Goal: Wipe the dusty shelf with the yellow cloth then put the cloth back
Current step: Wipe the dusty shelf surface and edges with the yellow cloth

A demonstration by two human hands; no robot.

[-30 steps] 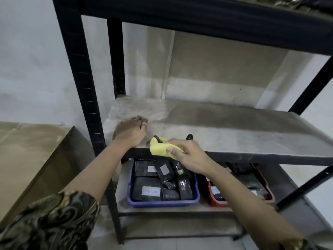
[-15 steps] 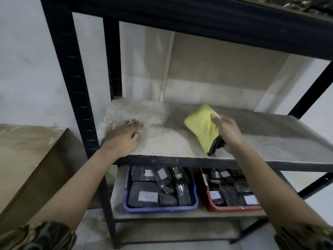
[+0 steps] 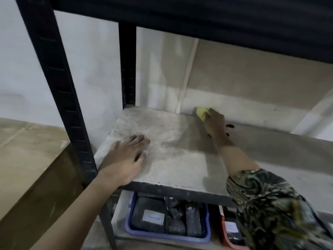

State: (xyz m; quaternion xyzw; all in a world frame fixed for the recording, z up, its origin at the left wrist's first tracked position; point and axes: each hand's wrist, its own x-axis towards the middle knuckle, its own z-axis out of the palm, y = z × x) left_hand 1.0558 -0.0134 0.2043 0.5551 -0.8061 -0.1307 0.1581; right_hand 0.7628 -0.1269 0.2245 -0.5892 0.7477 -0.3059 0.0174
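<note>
Black metal rack, one, against a pale wall. Dusty shelf, one grey board at mid level: pale, chalky film over the left half; darker, cleaner-looking surface toward the right. Judged as wiping under way and well short of done, with the left half untouched and the cloth not yet returned to its place. Lower board beneath, carrying two bins: one blue bin holding dark wrapped packages with white labels, and one red bin partly hidden by the sleeve. Package count not determinable. Brown cardboard box, one, beside the rack on the left.

Hands, two. Left hand flat on the dusty front-left part of the board, fingers straight and spread, nothing held; judged a brace. Right hand reaching to the rear edge where board meets wall, fingers curled over the cloth and pressing it down. Patterned sleeve on the right forearm.

Yellow cloth, one, bunched under the right fingers at the back of the board, touching the wall line; mostly covered by the hand. Dark trim showing by the wrist, detail unclear.
</note>
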